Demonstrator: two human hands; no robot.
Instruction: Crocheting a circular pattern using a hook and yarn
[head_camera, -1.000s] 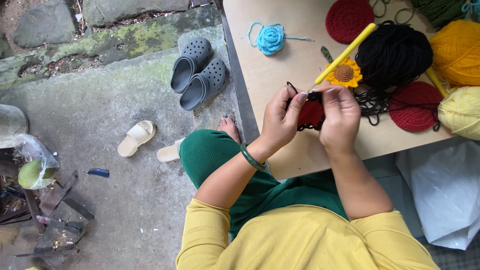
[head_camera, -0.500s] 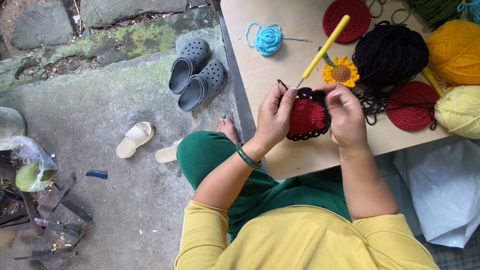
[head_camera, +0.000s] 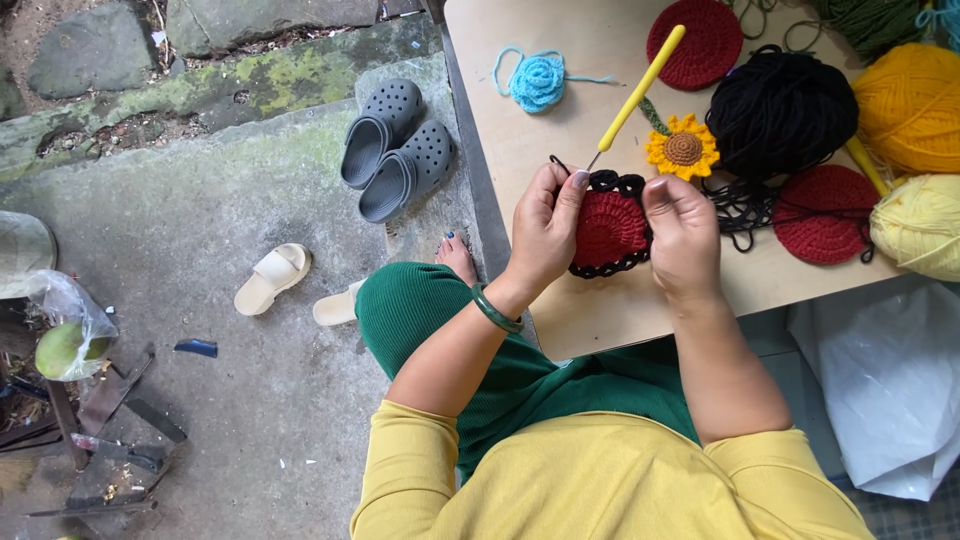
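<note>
Crochet round (head_camera: 608, 228) now fully shown between both hands; hook (head_camera: 636, 97) steeper.

A: What is the red crochet round (head_camera: 608, 228)?

B: A flat red disc edged in black loops, held upright-ish just above the near edge of the wooden table (head_camera: 520, 140).

A: And the crochet hook (head_camera: 636, 95)?

B: Yellow-handled, slanting up over the table, its metal tip at the round's top edge. Black yarn ball (head_camera: 778, 112) lies further right on that table.

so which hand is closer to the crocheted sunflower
Right. The right hand sits just below-left of the sunflower, pinching the red and black crochet piece; the left hand is beyond that piece, holding the yellow hook.
</note>
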